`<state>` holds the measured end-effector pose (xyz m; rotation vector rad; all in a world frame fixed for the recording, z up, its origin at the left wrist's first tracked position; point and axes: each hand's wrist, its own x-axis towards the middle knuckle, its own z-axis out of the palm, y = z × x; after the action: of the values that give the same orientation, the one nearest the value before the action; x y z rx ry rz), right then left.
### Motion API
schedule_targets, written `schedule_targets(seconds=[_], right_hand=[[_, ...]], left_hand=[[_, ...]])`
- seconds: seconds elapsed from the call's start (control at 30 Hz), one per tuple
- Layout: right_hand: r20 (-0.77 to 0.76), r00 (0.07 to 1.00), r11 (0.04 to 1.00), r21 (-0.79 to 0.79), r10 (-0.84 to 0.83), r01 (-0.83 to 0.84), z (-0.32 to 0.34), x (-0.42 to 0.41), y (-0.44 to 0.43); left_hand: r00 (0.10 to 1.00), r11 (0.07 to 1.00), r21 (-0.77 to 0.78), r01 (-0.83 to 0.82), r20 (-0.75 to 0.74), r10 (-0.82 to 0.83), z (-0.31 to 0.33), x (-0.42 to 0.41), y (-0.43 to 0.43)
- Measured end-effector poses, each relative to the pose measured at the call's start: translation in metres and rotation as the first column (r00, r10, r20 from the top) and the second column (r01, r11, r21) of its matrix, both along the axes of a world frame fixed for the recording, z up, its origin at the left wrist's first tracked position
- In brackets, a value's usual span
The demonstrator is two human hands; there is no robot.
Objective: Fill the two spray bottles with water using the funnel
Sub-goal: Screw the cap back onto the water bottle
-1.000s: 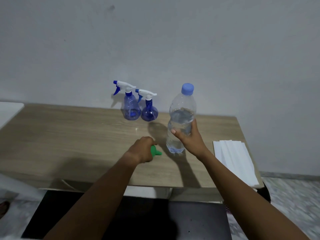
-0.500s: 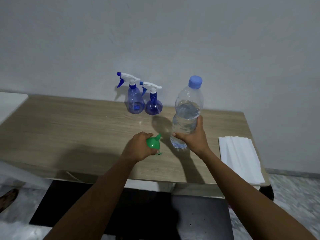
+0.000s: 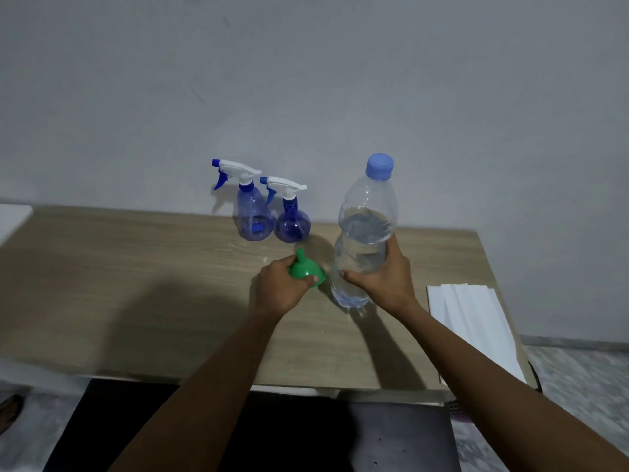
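Observation:
Two blue spray bottles with white trigger heads stand side by side at the back of the wooden table, the taller one (image 3: 253, 212) on the left and the rounder one (image 3: 292, 223) on the right. My left hand (image 3: 284, 286) grips a small green funnel (image 3: 305, 268), its spout pointing up and away toward the bottles. My right hand (image 3: 381, 279) holds a clear water bottle (image 3: 366, 233) with a blue cap, upright, its base on or just above the table. It is more than half full.
The wooden table (image 3: 136, 284) stands against a grey wall. A stack of white folded paper or cloth (image 3: 476, 325) lies at its right end. A white surface (image 3: 12, 216) adjoins the left end. A dark mat (image 3: 306, 434) lies on the floor below.
My left hand has lifted the green funnel off the table and turned its spout upward. The right hand keeps its grip on the water bottle.

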<state>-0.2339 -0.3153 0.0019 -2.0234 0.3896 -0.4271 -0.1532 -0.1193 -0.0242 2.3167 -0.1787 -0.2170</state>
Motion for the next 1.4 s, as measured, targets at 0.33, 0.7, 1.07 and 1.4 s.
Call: schedule_targets(seconds=[0.33, 0.7, 1.07, 1.4], right_hand=[[0.07, 0.993, 0.995, -0.025, -0.092, 0.094, 0.025, 0.08, -0.057], [0.076, 0.994, 0.997, -0.002, -0.075, 0.076, -0.012, 0.105, -0.083], [0.013, 0.998, 0.998, 0.018, 0.056, -0.057, -0.029, 0.121, -0.091], [-0.058, 0.997, 0.993, 0.113, 0.042, -0.035, -0.05, 0.109, -0.081]], left_hand=[[0.993, 0.99, 0.134, -0.042, 0.118, 0.026, -0.015, 0.048, -0.073], [0.976, 0.975, 0.221, -0.03, 0.216, -0.018, -0.043, 0.078, -0.116], [0.974, 0.995, 0.096, -0.008, 0.228, -0.015, -0.063, 0.099, -0.128], [0.978, 0.999, 0.032, -0.017, 0.209, 0.01, -0.055, 0.08, -0.114]])
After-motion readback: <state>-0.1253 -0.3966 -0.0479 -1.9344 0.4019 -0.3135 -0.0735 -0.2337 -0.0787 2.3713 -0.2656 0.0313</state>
